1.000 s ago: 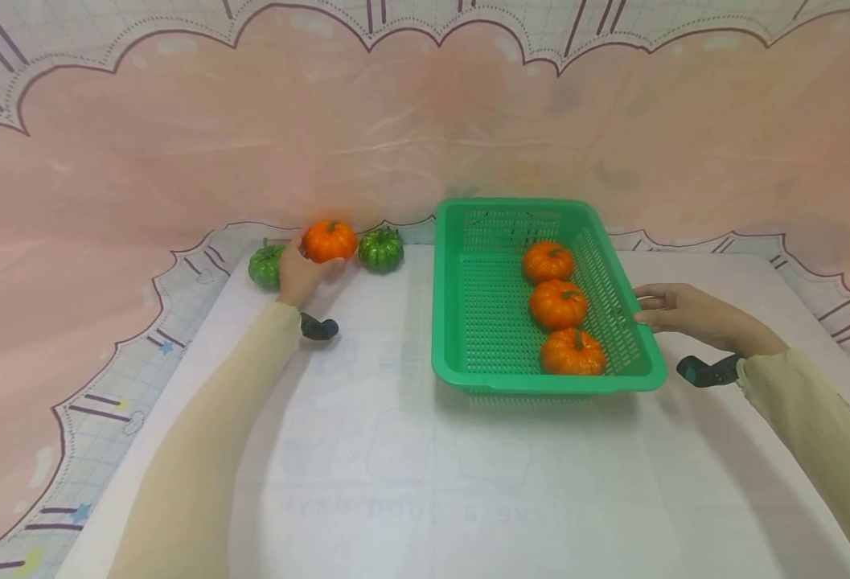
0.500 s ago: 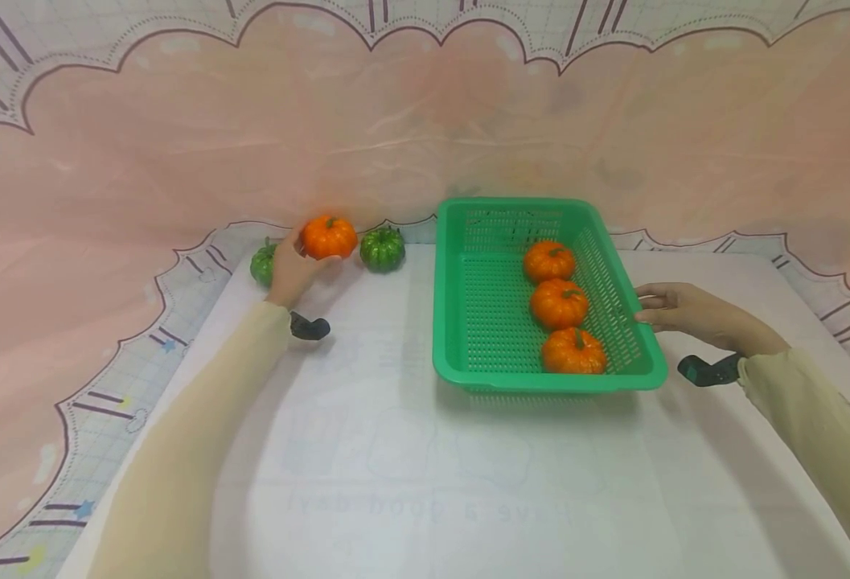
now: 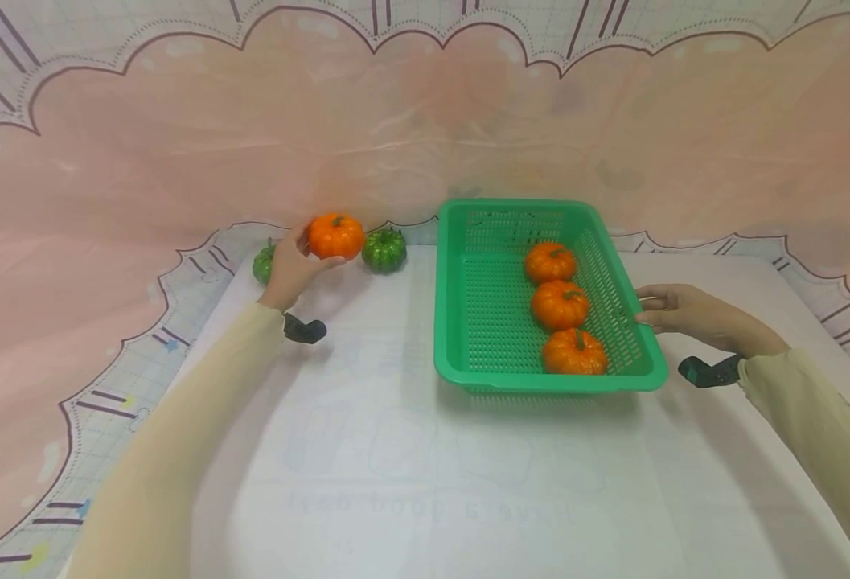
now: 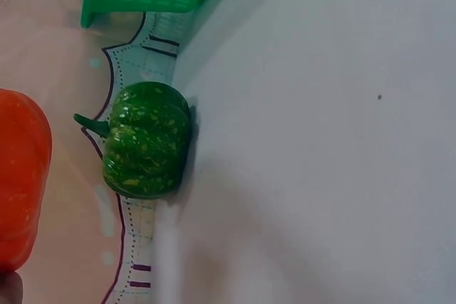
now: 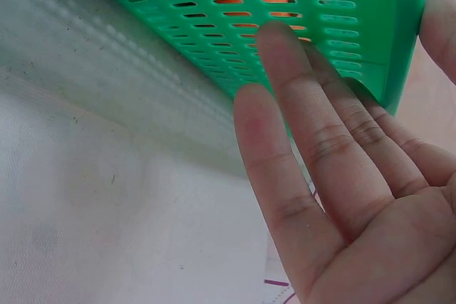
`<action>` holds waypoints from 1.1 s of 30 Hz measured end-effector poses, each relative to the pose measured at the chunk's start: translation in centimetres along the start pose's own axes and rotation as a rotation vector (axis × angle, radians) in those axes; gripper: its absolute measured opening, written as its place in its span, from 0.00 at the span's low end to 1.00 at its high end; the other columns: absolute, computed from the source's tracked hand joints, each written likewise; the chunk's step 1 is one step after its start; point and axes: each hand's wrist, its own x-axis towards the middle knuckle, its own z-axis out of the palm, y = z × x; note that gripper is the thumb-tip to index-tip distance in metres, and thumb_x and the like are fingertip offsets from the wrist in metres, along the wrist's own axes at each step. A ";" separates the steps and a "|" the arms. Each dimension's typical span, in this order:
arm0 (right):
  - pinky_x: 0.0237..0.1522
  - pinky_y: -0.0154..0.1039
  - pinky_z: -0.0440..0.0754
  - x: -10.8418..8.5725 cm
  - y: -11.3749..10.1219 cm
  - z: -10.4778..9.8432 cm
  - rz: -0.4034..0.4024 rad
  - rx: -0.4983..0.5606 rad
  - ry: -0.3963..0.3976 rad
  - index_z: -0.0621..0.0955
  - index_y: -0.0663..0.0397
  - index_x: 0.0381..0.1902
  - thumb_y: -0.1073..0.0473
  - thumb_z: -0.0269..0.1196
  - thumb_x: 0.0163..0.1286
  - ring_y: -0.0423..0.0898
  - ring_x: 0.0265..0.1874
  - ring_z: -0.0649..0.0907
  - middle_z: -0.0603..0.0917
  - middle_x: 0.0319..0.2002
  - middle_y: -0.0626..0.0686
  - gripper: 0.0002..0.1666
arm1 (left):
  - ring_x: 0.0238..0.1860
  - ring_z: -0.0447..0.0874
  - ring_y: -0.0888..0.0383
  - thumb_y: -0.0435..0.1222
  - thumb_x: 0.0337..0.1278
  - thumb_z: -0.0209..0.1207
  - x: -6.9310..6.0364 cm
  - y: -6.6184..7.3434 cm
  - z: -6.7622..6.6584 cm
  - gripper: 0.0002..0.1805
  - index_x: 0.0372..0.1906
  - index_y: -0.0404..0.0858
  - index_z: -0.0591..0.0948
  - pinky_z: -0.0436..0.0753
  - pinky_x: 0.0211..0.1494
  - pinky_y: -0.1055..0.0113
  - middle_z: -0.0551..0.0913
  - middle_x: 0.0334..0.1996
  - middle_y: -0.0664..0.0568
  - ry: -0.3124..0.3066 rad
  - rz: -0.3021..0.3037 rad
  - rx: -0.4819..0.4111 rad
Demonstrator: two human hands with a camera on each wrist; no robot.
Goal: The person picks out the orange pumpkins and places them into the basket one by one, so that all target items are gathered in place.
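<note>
My left hand grips a small orange pumpkin at the back left of the table, raised above the surface. In the left wrist view this orange pumpkin is cut off at the left edge, with just a fingertip on it. A green pumpkin sits right beside it; another green pumpkin is partly hidden behind the left hand. My right hand rests against the right side of a green plastic basket, its fingers nearly straight along the slotted wall.
Three orange pumpkins stand in a row along the basket's right side. A white sheet covers the table, and a pink patterned cloth hangs behind it. A dark device is strapped to each wrist.
The left hand has lifted the orange pumpkin slightly and moved it a little to the right. The left forearm has shifted left. Right hand and basket have kept their places.
</note>
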 end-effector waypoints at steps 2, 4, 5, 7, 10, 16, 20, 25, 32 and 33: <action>0.57 0.49 0.78 0.0 0.0 0.0 -0.001 0.002 -0.001 0.55 0.71 0.69 0.53 0.54 0.71 0.30 0.49 0.79 0.65 0.65 0.72 0.38 | 0.74 0.54 0.53 0.34 0.48 0.67 -0.1 0.2 0.0 0.48 0.73 0.41 0.54 0.58 0.75 0.60 0.56 0.74 0.49 -0.007 0.002 -0.003; 0.57 0.48 0.78 0.0 0.0 0.0 -0.001 0.006 -0.003 0.55 0.71 0.69 0.53 0.54 0.71 0.27 0.48 0.78 0.65 0.65 0.72 0.38 | 0.74 0.54 0.54 0.33 0.48 0.68 -0.1 0.4 -0.1 0.48 0.73 0.41 0.54 0.58 0.75 0.60 0.56 0.73 0.49 -0.017 0.008 -0.005; 0.57 0.48 0.78 0.0 0.0 0.0 -0.001 0.008 -0.004 0.55 0.72 0.69 0.54 0.54 0.71 0.25 0.47 0.77 0.65 0.65 0.72 0.38 | 0.74 0.54 0.54 0.32 0.47 0.68 -0.2 0.5 -0.1 0.48 0.73 0.41 0.54 0.58 0.75 0.60 0.56 0.73 0.49 -0.025 0.010 -0.006; 0.57 0.48 0.78 -0.1 -0.1 0.0 -0.001 0.011 -0.005 0.55 0.72 0.69 0.54 0.54 0.71 0.23 0.46 0.77 0.65 0.65 0.73 0.38 | 0.74 0.53 0.54 0.33 0.47 0.68 -0.3 0.8 -0.2 0.49 0.73 0.41 0.54 0.57 0.76 0.60 0.55 0.74 0.50 -0.048 0.011 -0.004; 0.57 0.48 0.78 -0.1 0.0 0.0 -0.003 0.014 -0.004 0.55 0.72 0.69 0.54 0.54 0.71 0.23 0.45 0.77 0.65 0.65 0.73 0.38 | 0.74 0.52 0.55 0.34 0.46 0.69 -0.3 1.2 -0.3 0.49 0.73 0.43 0.54 0.57 0.76 0.59 0.55 0.74 0.52 -0.084 0.017 0.018; 0.56 0.47 0.79 -0.1 0.1 0.0 -0.012 0.024 -0.006 0.54 0.72 0.69 0.55 0.54 0.72 0.22 0.45 0.76 0.64 0.65 0.73 0.38 | 0.74 0.53 0.54 0.36 0.47 0.68 -0.1 2.2 -0.4 0.49 0.73 0.44 0.54 0.58 0.75 0.57 0.54 0.74 0.52 -0.141 0.035 0.094; 0.56 0.47 0.79 -0.1 0.1 0.0 -0.009 0.010 -0.004 0.54 0.72 0.69 0.53 0.54 0.71 0.28 0.48 0.78 0.64 0.65 0.73 0.39 | 0.74 0.54 0.53 0.37 0.48 0.69 0.0 2.9 -0.4 0.49 0.73 0.43 0.54 0.59 0.75 0.58 0.55 0.74 0.51 -0.176 0.051 0.131; 0.56 0.47 0.79 -0.1 0.2 -0.1 -0.009 -0.004 0.001 0.54 0.71 0.69 0.52 0.54 0.71 0.31 0.50 0.79 0.65 0.65 0.72 0.39 | 0.73 0.55 0.54 0.39 0.48 0.69 0.1 3.8 -0.2 0.48 0.73 0.44 0.55 0.60 0.75 0.58 0.56 0.74 0.53 -0.214 0.085 0.132; 0.57 0.48 0.79 0.1 0.3 -0.1 -0.004 0.001 0.001 0.55 0.71 0.69 0.53 0.54 0.71 0.25 0.46 0.77 0.65 0.65 0.72 0.38 | 0.73 0.56 0.53 0.37 0.49 0.67 0.2 5.4 0.4 0.47 0.73 0.47 0.55 0.62 0.74 0.58 0.56 0.73 0.53 -0.254 0.083 0.117; 0.57 0.49 0.78 0.1 0.3 -0.1 -0.005 0.003 0.000 0.55 0.72 0.69 0.53 0.54 0.71 0.24 0.46 0.77 0.66 0.65 0.72 0.38 | 0.73 0.57 0.53 0.37 0.49 0.67 0.3 5.7 0.6 0.47 0.73 0.47 0.55 0.62 0.74 0.58 0.57 0.73 0.53 -0.258 0.082 0.116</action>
